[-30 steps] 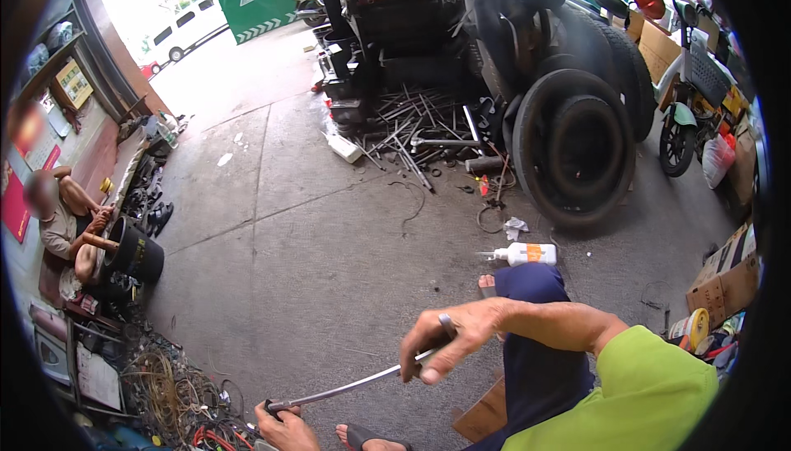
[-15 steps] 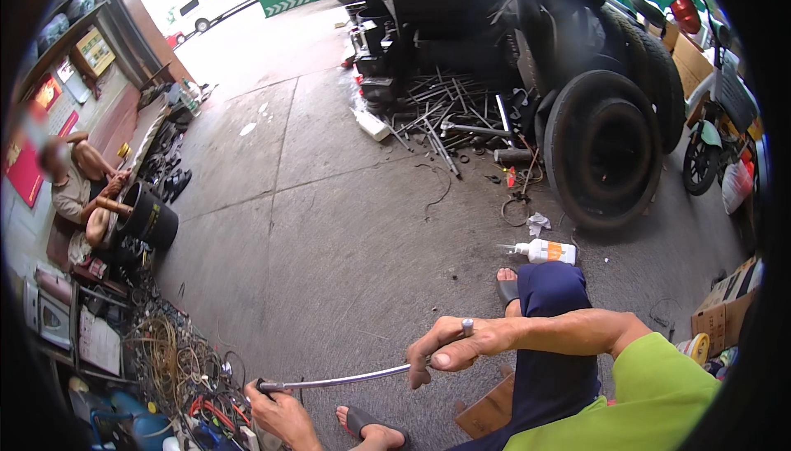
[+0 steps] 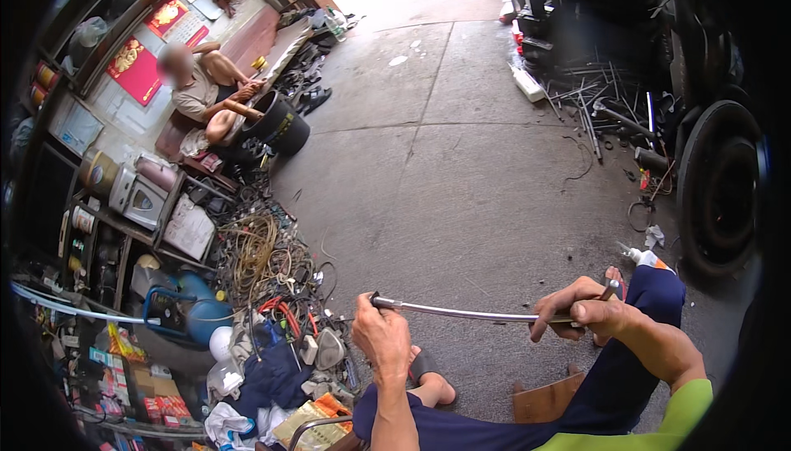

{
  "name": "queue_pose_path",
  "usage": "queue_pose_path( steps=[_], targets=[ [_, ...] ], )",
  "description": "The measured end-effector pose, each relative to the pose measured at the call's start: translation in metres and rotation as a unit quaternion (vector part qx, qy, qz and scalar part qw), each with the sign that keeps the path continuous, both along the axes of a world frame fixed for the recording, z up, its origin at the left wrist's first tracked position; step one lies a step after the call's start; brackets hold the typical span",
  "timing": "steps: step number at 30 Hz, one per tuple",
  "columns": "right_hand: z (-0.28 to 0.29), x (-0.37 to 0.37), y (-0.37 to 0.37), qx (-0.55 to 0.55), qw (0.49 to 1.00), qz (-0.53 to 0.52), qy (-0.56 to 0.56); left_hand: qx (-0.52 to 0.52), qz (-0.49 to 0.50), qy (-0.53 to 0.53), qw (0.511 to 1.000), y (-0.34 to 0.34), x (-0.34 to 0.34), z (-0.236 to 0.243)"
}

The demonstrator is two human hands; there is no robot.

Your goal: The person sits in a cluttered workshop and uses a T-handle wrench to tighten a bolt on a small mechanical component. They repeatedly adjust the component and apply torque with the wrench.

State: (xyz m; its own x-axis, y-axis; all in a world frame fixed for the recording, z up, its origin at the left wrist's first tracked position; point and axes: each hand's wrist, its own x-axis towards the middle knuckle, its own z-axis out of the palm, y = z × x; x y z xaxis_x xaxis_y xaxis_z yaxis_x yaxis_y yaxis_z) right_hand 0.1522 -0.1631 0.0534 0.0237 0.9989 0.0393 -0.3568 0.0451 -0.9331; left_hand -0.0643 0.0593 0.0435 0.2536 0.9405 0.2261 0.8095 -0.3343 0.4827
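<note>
A long, thin chrome rod (image 3: 461, 313) stretches between my two hands, nearly level above the floor. My left hand (image 3: 381, 337) is closed round its left end, where a dark fitting (image 3: 379, 300) pokes out above the fingers. Toward the other end, my right hand (image 3: 592, 313) has its fingers and thumb curled round the rod. A short metal stub (image 3: 610, 289) sticks up between that thumb and the fingers; whether it belongs to the rod, I cannot tell. Below the rod are my sandalled foot (image 3: 432, 381) and a brown wooden board (image 3: 548, 399).
Tangled cables (image 3: 262, 245) and a blue tank (image 3: 204, 309) crowd the left side. Beyond sits another person (image 3: 198, 93) beside a black bucket (image 3: 283, 126). At right are a white bottle (image 3: 649, 259), a big tyre (image 3: 717, 196) and loose metal bars (image 3: 589, 117) on the concrete.
The view has swung left, showing more of the cluttered shelves. My left hand has risen and my left forearm shows more fully. Both hands still hold the rod.
</note>
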Motion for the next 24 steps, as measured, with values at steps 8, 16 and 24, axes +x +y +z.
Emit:
queue_pose_path(
  steps=[8,16,24],
  targets=[
    [-0.006,-0.001,-0.004,-0.002,1.000,-0.004,-0.001,0.011,-0.003,0.005,1.000,-0.001,-0.004,-0.008],
    [0.004,-0.002,-0.003,-0.006,0.994,0.026,-0.105,0.031,-0.015,0.009,0.999,-0.004,-0.006,-0.006],
    [0.005,-0.008,-0.007,-0.030,0.999,-0.002,-0.015,0.057,0.005,0.039,0.998,-0.008,-0.001,0.001]
  ],
)
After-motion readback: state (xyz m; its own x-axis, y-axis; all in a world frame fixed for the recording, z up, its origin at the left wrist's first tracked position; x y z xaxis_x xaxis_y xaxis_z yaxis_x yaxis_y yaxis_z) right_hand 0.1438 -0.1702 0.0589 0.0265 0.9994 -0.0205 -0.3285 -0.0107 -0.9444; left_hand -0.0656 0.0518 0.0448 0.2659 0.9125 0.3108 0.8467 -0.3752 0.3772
